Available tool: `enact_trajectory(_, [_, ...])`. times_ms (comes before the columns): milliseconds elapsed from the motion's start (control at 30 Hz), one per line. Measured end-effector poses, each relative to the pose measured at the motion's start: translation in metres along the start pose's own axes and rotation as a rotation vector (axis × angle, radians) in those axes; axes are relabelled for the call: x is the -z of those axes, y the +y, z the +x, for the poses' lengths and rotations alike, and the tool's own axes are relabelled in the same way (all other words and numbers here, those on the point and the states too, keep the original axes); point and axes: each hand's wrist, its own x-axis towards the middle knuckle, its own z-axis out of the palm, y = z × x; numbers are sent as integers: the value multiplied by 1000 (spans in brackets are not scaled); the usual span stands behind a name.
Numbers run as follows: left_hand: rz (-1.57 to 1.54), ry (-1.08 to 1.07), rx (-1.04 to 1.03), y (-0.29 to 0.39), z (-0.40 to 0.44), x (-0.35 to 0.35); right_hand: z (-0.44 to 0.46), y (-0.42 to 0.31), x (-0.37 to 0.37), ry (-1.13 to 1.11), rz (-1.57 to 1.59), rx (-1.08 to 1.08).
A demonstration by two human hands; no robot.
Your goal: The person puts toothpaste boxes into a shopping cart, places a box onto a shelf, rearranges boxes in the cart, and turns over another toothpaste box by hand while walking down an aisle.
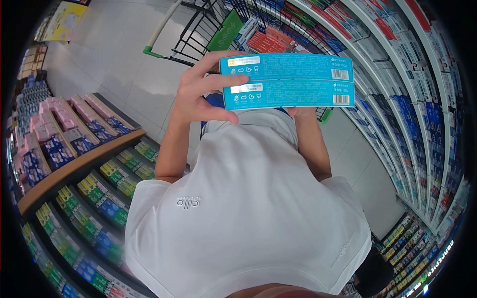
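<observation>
Two teal toothpaste boxes (298, 79) lie long side against long side in front of my chest, their printed backs with barcodes facing me. My left hand (203, 92) grips their left end, one finger lying across the printed face and the thumb near the lower edge. Under the right part of the boxes is my right hand (302, 112), holding them from behind and below. Most of its fingers are hidden by the boxes.
Beyond the boxes stands a wire shopping cart (198, 37) with red packages (271, 40) in it. Tall shelves (397, 99) of boxed goods curve along the right. A tiered display (84, 159) of pink, blue and green packs stands close on the left.
</observation>
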Motion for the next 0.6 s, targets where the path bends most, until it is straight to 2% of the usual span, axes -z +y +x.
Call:
enact_trajectory(167, [-22, 12, 70, 5, -1, 1, 1, 1, -2, -10, -2, 12])
enact_trajectory(600, [-34, 47, 6, 2, -2, -3, 1, -2, -3, -22, -14, 52])
